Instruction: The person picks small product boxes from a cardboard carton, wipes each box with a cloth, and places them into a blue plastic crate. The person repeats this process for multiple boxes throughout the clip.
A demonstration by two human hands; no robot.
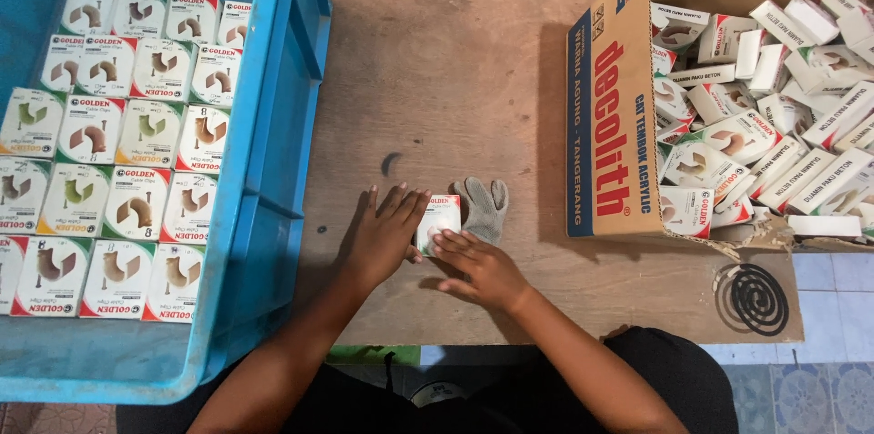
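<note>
White and small, a cardboard box (pixel 439 220) sits on the wooden tabletop (pixel 437 79), caught between two bare hands. The left hand (pixel 384 235) lies flat beside it, fingers (pixel 401 202) stretched forward and slightly spread, with the thumb side pressed to the box's left edge. The right hand (pixel 481 267) comes in from below and to the right, its fingers (pixel 446 241) bent and resting on the box's lower face; they are close together, and neither hand wraps fully round the box (it is pinned between them rather than lifted).

Just beyond the right fingertips, touching the box's right side, lies a grey work glove (pixel 483 206), limp on the wood.

Well off to the left of the left fingers stands a blue plastic crate (pixel 273 170), filled with rows of the same kind of little white boxes (pixel 118 152) laid flat, picture side up. Well to the right of the right fingers is an open brown carton (pixel 608 124), in which many more white boxes (pixel 765 124) lie jumbled at all angles. Near that carton's front corner, right of the right wrist, a dark spiral coil (pixel 754 299) lies on the table's edge.
</note>
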